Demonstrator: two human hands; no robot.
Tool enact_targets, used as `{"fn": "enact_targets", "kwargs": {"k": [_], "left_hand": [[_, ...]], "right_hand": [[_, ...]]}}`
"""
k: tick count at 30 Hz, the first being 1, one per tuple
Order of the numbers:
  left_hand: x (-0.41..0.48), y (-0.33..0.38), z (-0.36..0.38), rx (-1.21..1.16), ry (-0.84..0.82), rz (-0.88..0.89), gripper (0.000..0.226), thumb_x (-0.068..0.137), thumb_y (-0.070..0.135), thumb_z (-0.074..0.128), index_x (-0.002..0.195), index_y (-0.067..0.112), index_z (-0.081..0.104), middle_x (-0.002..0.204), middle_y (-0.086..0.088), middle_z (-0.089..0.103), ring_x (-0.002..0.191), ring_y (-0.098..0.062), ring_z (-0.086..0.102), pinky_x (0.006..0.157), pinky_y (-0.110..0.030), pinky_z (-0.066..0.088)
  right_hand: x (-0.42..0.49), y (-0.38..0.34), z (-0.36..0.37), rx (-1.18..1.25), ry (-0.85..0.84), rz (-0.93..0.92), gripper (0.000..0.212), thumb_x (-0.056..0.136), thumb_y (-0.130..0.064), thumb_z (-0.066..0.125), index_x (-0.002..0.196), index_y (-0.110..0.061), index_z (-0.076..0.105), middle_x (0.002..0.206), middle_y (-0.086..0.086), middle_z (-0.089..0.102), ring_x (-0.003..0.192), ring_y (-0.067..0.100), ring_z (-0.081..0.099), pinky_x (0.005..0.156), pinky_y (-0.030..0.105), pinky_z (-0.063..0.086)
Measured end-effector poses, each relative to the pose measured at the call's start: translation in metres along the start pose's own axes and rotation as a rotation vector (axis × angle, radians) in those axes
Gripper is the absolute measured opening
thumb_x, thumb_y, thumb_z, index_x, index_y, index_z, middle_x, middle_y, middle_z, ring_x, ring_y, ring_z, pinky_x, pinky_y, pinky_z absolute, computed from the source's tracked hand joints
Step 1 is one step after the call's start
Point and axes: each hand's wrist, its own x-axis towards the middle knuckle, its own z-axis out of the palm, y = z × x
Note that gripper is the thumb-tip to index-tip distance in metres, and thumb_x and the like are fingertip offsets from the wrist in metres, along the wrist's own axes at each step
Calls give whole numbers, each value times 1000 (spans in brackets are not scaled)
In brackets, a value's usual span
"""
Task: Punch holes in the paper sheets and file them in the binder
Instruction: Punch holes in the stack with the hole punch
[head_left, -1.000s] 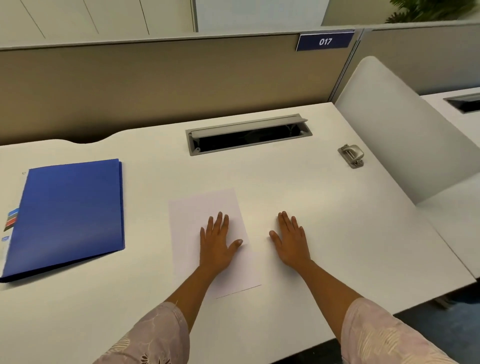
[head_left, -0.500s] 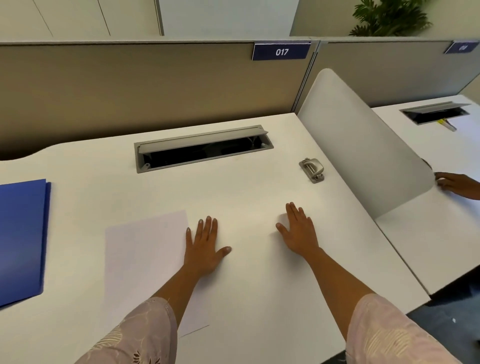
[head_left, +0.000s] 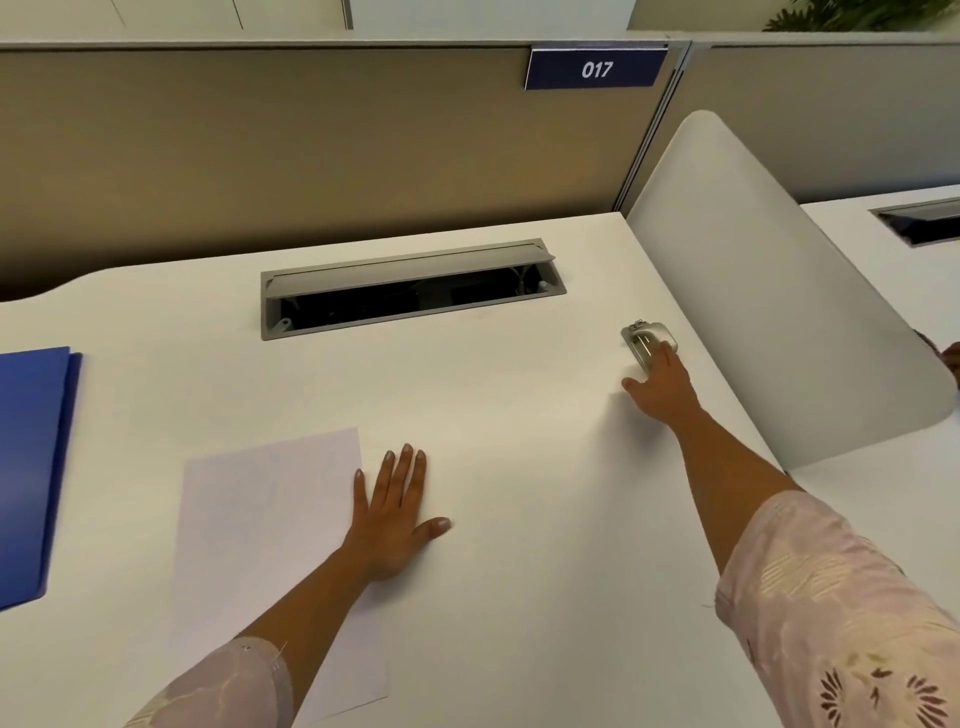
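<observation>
Head view: right hand (head_left: 661, 387) spread open, fingertips touching the hole punch (head_left: 647, 339); left hand (head_left: 395, 512) lay flat beside the paper sheet (head_left: 265, 519).

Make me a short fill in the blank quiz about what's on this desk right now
1. The right hand reaches the metal ____ near the divider.
2. The left hand lies flat beside the white ____.
3. The binder at the left edge is ____ in colour.
4. The sign on the partition reads ____.

Missing words: hole punch; paper sheet; blue; 017
</observation>
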Motion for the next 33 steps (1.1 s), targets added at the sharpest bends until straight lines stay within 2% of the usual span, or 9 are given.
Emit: {"fn": "enact_targets", "kwargs": {"k": [5, 7, 9, 11, 14, 17, 27, 31, 33], "left_hand": [[0, 0, -1, 27, 7, -7, 105, 63, 85, -12, 146, 24, -25, 149, 5, -38, 136, -13, -36, 111, -50, -18], [1, -1, 0, 31, 5, -12, 101, 66, 83, -7, 146, 24, -26, 150, 5, -38, 136, -13, -37, 111, -50, -19], [1, -1, 1, 32, -2, -12, 97, 69, 81, -4, 145, 25, -27, 150, 6, -38, 136, -12, -37, 110, -50, -21], [2, 0, 1, 41, -1, -17, 95, 71, 79, -1, 145, 25, -27, 150, 5, -38, 136, -13, -37, 110, -49, -21], [1, 1, -1, 52, 9, -25, 94, 74, 77, 3, 145, 23, -26, 152, 4, -35, 136, -13, -36, 109, -47, -22], [1, 1, 0, 51, 6, -23, 91, 78, 75, 7, 145, 23, -25, 152, 4, -34, 136, -13, -36, 109, -48, -21], [0, 1, -2, 32, -2, -21, 102, 66, 79, -2, 147, 21, -22, 155, 1, -30, 143, -19, -27, 111, -53, -18], [-3, 5, -5, 22, -9, -39, 91, 86, 71, 21, 148, 20, -21, 156, 0, -27, 142, -23, -28, 108, -55, -21], [-15, 5, -4, -6, 72, -17, 84, 93, 62, 27, 149, 17, -16, 158, -1, -21, 142, -23, -29, 107, -53, -24]], "right_hand": [[36, 4, 2, 24, 63, 91, 72, 78, -36, 54, 142, -13, 30, 150, 15, 28, 133, 35, 34, 104, 48, 36], [43, 4, 1, 60, 91, 103, 59, 82, -30, 52, 137, -15, 37, 141, 14, 40, 128, 35, 41, 99, 44, 39], [40, 1, -1, 116, 175, 88, 36, 85, -31, 52, 120, -22, 53, 124, 6, 57, 117, 29, 52, 88, 36, 42], [35, -2, -1, 207, 273, 133, 21, 87, -25, 56, 106, -20, 62, 111, 7, 65, 104, 29, 59, 80, 31, 44], [17, -18, 5, 341, 348, 262, 23, 85, -10, 61, 106, -3, 63, 107, 17, 66, 98, 34, 62, 76, 28, 42], [-16, -42, 20, 420, 370, 272, 24, 82, -14, 67, 103, -3, 65, 103, 16, 68, 94, 33, 64, 75, 25, 42], [-166, -112, 92, 449, 235, 154, 24, 76, -30, 71, 91, -11, 71, 86, 10, 72, 80, 31, 66, 74, 36, 52], [-206, -131, 102, 398, 149, 134, 19, 78, -32, 67, 81, -13, 67, 77, 4, 69, 72, 27, 63, 67, 34, 51], [-221, -139, 101, 381, 133, 141, 19, 78, -33, 68, 78, -14, 66, 75, 4, 69, 71, 27, 63, 66, 33, 50]]}}
